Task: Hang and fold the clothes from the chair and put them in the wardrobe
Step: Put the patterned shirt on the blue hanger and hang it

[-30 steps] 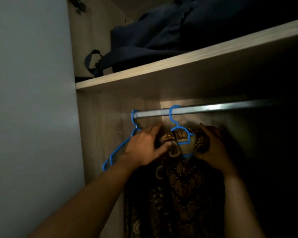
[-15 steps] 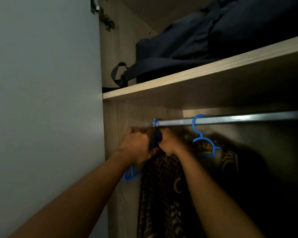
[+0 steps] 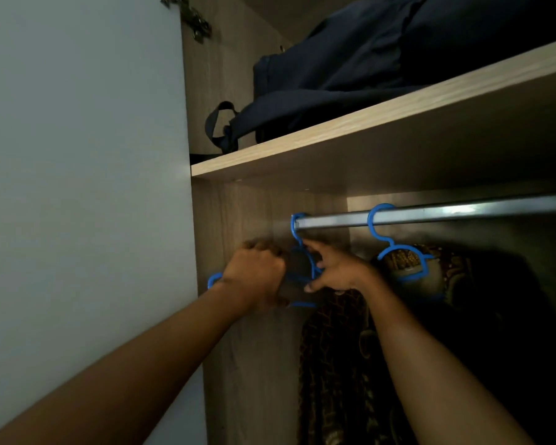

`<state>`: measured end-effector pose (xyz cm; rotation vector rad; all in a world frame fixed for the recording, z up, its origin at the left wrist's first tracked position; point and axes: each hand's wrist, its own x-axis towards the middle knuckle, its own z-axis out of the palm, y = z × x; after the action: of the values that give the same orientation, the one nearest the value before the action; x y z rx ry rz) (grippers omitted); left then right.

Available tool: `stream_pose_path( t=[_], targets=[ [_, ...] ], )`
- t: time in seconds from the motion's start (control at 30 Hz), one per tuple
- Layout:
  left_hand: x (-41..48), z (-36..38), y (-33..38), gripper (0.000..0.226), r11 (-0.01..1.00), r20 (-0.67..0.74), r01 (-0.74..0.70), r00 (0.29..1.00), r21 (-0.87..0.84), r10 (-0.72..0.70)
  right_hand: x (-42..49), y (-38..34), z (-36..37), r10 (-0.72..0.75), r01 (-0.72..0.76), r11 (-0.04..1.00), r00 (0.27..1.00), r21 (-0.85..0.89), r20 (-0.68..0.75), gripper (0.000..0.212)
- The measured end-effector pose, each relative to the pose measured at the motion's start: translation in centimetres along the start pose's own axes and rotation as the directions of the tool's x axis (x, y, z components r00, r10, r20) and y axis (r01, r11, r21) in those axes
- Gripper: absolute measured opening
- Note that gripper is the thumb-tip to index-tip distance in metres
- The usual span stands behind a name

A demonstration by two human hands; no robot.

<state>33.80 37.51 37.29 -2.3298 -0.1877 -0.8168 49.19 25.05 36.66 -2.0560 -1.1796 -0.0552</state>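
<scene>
Inside the wardrobe a metal rail [image 3: 430,213] carries two blue hangers. The left blue hanger [image 3: 297,231] hooks over the rail's left end, against the side wall. My left hand [image 3: 254,277] is closed around its left shoulder. My right hand [image 3: 334,268] pinches the neck of the same hanger, with something dark between both hands. The second blue hanger [image 3: 395,252] hangs further right and holds a dark patterned brown garment [image 3: 341,364] that drops below my right forearm.
A wooden shelf [image 3: 382,114] runs above the rail with a dark navy bag [image 3: 350,69] and its strap on it. The open wardrobe door [image 3: 77,187] fills the left. The wardrobe's right side is dark.
Both hands left the patterned garment's hanger and moved left onto the hanger at the rail's end. The view has shifted left and closer.
</scene>
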Motion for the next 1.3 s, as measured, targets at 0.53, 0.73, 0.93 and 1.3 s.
stream_pose_path(
  t=[0.53,0.73,0.93,1.3],
  targets=[
    [0.7,-5.0,-2.6,0.064,0.993,0.062,-0.052,0.996,-0.105,0.059,-1.5,0.7,0.2,-0.159,0.183,0.97,0.975,0.161,-0.155,0.129],
    [0.9,-7.8,-3.7,0.067,0.995,0.067,-0.097,0.993,-0.013,0.097,-2.2,-0.6,0.3,-0.218,0.262,0.952,0.943,0.157,-0.253,0.13],
    [-1.4,-9.3,-3.4,0.062,0.996,0.094,-0.07,0.993,0.05,0.065,-3.2,-1.9,2.3,-0.267,0.278,0.961,0.932,0.01,-0.245,0.149],
    [-10.9,-15.8,-3.7,0.078,0.978,0.149,0.015,0.988,0.208,-0.047,-8.2,-8.3,6.3,-0.391,0.404,0.914,0.902,0.035,-0.184,0.145]
  ],
)
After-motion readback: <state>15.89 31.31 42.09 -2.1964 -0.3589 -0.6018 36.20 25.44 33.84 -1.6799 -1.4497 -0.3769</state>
